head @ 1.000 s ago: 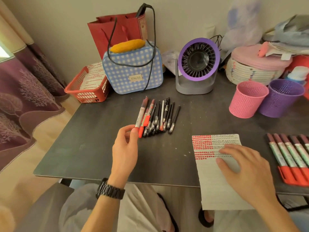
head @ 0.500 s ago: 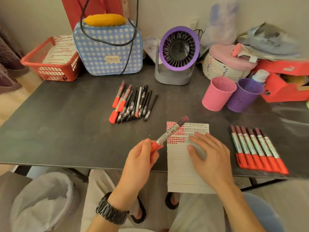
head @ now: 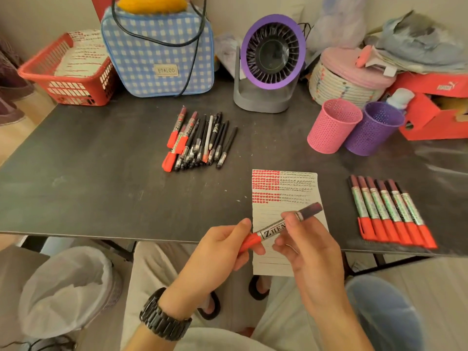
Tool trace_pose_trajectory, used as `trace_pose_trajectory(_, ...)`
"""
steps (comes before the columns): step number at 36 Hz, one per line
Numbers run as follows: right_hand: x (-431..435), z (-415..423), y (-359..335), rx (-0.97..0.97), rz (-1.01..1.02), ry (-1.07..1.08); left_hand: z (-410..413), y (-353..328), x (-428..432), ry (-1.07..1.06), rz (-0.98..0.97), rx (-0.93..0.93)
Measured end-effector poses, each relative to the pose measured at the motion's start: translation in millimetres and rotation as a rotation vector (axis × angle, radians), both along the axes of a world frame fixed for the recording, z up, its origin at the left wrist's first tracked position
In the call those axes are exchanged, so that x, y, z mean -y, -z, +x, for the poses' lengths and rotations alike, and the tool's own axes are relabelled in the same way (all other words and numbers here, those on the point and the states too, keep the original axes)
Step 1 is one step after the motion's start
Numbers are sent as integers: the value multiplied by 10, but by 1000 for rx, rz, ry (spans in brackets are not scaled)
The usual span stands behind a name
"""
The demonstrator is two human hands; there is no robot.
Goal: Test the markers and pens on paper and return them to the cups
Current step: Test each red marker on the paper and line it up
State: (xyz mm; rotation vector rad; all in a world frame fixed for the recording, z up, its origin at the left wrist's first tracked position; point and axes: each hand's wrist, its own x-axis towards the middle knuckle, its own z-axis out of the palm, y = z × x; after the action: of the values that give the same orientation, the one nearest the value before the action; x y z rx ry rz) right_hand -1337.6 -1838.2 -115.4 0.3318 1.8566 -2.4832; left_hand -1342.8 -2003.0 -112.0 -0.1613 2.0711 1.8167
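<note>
At the lower middle of my frame, both hands hold one red marker (head: 278,228) above the near edge of the dark table (head: 101,186). The left hand (head: 222,252), wearing a black watch (head: 164,317), grips its red end. The right hand (head: 304,252) pinches the barrel near the dark end. Under them I see lined paper (head: 286,188) with red and dark test marks across its top. A loose pile of pens and markers (head: 200,140) lies at centre, and a neat row of red markers (head: 390,214) lies at right. The pink cup (head: 331,127) and purple cup (head: 372,130) stand touching at upper right, near a purple fan (head: 272,62).
</note>
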Motion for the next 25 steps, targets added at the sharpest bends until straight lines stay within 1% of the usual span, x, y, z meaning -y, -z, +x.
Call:
trace_pose_trajectory(4,36,62,48,21,32,74,30,37,-5,-21,-129,-75)
trace_pose_trajectory(8,61,92,64,32,32,55,54,63,-36,-37,-342,-237)
trace_pose_trajectory(10,71,112,58,36,12,46,67,60,-57,-40,-422,-288)
trace_pose_trajectory(14,74,132,50,41,-31,45,90,62,-101,-74,-452,-355)
trace_pose_trajectory(16,92,139,41,52,-169,45,101,70,-128,-89,-516,-409)
trace_pose_trajectory(18,135,143,4,79,-384,54,111,84,-174,-115,-674,-512)
trace_pose_trajectory(20,201,135,-60,85,-543,96,118,42,-232,-137,-798,-637)
trace_pose_trajectory(23,290,85,-158,131,-729,214,129,26,-311,-180,-855,-727)
trace_pose_trajectory(25,319,43,-199,180,-801,283,133,40,-334,-220,-883,-773)
